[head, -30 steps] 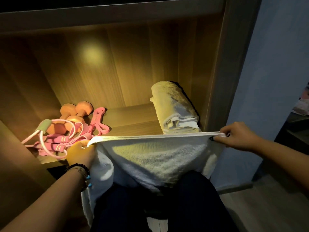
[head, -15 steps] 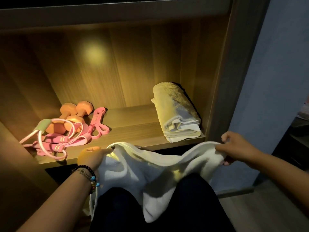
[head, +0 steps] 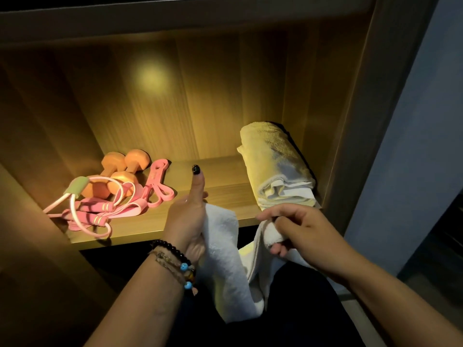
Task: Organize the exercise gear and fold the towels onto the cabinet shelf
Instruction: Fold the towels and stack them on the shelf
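A white towel (head: 225,261) hangs doubled over between my hands, in front of the wooden cabinet shelf (head: 220,194). My left hand (head: 186,216) holds one end of it, thumb pointing up. My right hand (head: 298,231) grips the other end, fingers curled round the cloth, close beside the left hand. A folded towel (head: 275,166) lies at the shelf's right end. At the left end lie two orange dumbbells (head: 120,169), pink resistance bands (head: 157,186) and a pink skipping rope (head: 92,211).
The cabinet's right side panel (head: 355,121) rises just beyond the folded towel, with a grey wall (head: 413,146) past it. Bare shelf board shows between the exercise gear and the folded towel. My dark-clothed legs (head: 288,321) are below the hanging towel.
The towel was stretched wide between my hands; my hands have come together at the middle, so the towel now hangs folded in half lengthwise.
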The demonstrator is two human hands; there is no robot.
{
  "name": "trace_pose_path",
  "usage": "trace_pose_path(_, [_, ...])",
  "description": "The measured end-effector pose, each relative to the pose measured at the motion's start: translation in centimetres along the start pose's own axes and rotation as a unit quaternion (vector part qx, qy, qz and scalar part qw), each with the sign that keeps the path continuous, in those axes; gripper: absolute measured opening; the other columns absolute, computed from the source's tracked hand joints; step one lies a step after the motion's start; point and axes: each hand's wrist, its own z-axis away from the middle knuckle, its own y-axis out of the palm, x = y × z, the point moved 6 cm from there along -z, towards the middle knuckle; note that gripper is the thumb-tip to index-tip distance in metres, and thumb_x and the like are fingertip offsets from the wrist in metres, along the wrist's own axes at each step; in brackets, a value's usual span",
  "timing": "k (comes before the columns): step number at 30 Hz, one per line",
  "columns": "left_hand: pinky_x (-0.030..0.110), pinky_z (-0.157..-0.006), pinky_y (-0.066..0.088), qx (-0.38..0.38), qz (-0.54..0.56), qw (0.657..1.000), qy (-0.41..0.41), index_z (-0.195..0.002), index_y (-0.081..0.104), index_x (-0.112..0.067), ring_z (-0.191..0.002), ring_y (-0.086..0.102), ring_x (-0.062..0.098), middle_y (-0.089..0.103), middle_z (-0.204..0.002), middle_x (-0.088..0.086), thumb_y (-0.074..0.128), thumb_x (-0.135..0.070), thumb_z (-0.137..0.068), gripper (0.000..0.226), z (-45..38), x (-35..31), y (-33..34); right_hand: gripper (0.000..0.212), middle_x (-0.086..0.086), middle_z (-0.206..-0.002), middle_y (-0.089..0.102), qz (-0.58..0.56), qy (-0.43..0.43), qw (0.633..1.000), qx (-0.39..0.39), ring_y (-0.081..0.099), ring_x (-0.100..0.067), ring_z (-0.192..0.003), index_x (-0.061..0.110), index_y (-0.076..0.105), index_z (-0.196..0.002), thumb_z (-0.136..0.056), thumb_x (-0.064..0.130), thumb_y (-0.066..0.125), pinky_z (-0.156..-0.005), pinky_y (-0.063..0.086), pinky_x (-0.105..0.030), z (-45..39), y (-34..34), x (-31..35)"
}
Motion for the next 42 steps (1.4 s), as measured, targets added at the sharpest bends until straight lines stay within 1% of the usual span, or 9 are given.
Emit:
trace_pose_path(4, [0.044,-0.092,0.046,0.054,0.026,0.998,-0.011,-0.097,0.06,-0.011,-0.093,0.054,0.016,0.036,-0.125,0.007,0.068,-0.078,-0.042,0.087,1.9,0.4,-0.1,0.028,-0.017,-0.077,0.07,0.006,-0.031,0.999,-0.009,0.064,-0.023,-0.064,0.008,0.074,-0.088,-0.08,-0.013,0.057,-0.064,0.054,-0.029,0.2,1.9,0.0])
trace_pose_path(6, [0.031,-0.066,0.05,0.077,0.01,0.997,0.015,-0.082,0.062,-0.017,-0.067,0.054,0.007,0.038,-0.07,-0.008,0.067,-0.079,-0.045,0.072,3.1,0.7,-0.7,0.028,-0.016,-0.089,0.071,0.006,-0.037,0.999,-0.005,0.062,-0.024,-0.074,0.016,0.076,-0.093,-0.072,-0.002,0.072,-0.074,0.053,-0.033,0.8,2.6,-0.7])
trace_pose_path(9, [0.019,-0.043,0.036,0.069,-0.016,0.993,0.095,-0.06,0.054,-0.021,-0.048,0.04,0.008,0.041,-0.053,-0.005,0.065,-0.072,-0.055,0.052,5.2,1.1,-1.3,0.041,-0.002,-0.103,0.068,0.04,-0.026,0.998,0.037,0.067,-0.014,-0.091,0.022,0.074,-0.104,-0.065,0.015,0.085,-0.083,0.056,-0.03,1.4,4.8,-1.7])
trace_pose_path(15, [0.011,-0.051,0.041,0.071,-0.086,0.963,0.245,-0.075,0.056,-0.009,-0.055,0.047,-0.001,0.055,-0.059,-0.011,0.079,-0.048,-0.049,0.053,7.3,-0.1,-2.7,0.01,0.002,-0.083,0.068,0.171,-0.088,0.981,0.005,0.063,-0.009,-0.078,0.013,0.074,-0.079,-0.074,0.005,0.078,-0.07,0.047,-0.022,1.9,6.2,-1.8])
trace_pose_path(22, [0.023,-0.062,0.054,0.113,-0.171,0.959,0.193,-0.089,0.07,-0.03,-0.084,0.069,0.013,0.073,-0.091,-0.004,0.069,-0.038,-0.072,0.018,7.0,2.8,-5.2,0.011,0.003,-0.075,0.069,0.157,-0.097,0.978,-0.101,0.06,-0.003,-0.068,0.013,0.071,-0.07,-0.075,0.004,0.075,-0.066,0.045,-0.019,2.8,4.3,-2.3])
trace_pose_path(30, [0.034,-0.06,0.045,-0.048,-0.134,0.974,0.174,-0.07,0.061,-0.022,-0.064,0.055,0.017,0.062,-0.066,-0.002,0.061,-0.013,-0.088,0.02,3.9,3.9,-4.1,0.014,0.004,-0.074,0.073,0.105,-0.054,0.986,-0.121,0.068,-0.011,-0.062,0.019,0.076,-0.074,-0.077,0.005,0.076,-0.058,0.053,-0.018,2.3,2.2,-2.6])
trace_pose_path(34, [0.033,-0.064,0.046,-0.137,-0.045,0.982,0.12,-0.078,0.066,-0.012,-0.068,0.056,0.025,0.067,-0.075,0.011,0.062,-0.013,-0.087,0.01,0.8,2.3,-4.9,0.037,0.008,-0.095,0.074,0.126,-0.065,0.988,-0.055,0.07,-0.005,-0.088,0.024,0.075,-0.094,-0.076,-0.008,0.072,-0.08,0.055,-0.019,1.5,0.8,-1.6])
trace_pose_path(37, [0.041,-0.075,0.055,-0.119,-0.001,0.984,0.13,-0.083,0.069,-0.016,-0.082,0.069,0.029,0.074,-0.086,0.011,0.062,-0.015,-0.089,0.009,0.4,1.7,-4.1,0.043,0.013,-0.102,0.073,0.202,-0.119,0.971,-0.052,0.066,0.0,-0.099,0.028,0.072,-0.104,-0.082,-0.008,0.065,-0.089,0.051,-0.018,1.0,0.1,-0.6])
trace_pose_path(42, [0.029,-0.056,0.055,-0.048,-0.033,0.989,0.134,-0.081,0.066,-0.018,-0.066,0.069,0.019,0.074,-0.078,0.004,0.062,-0.012,-0.09,0.011,0.9,3.0,-2.7,0.023,0.012,-0.079,0.073,0.298,-0.213,0.925,-0.106,0.069,-0.003,-0.071,0.034,0.071,-0.091,-0.087,0.012,0.067,-0.066,0.057,-0.025,0.3,-0.2,1.3])
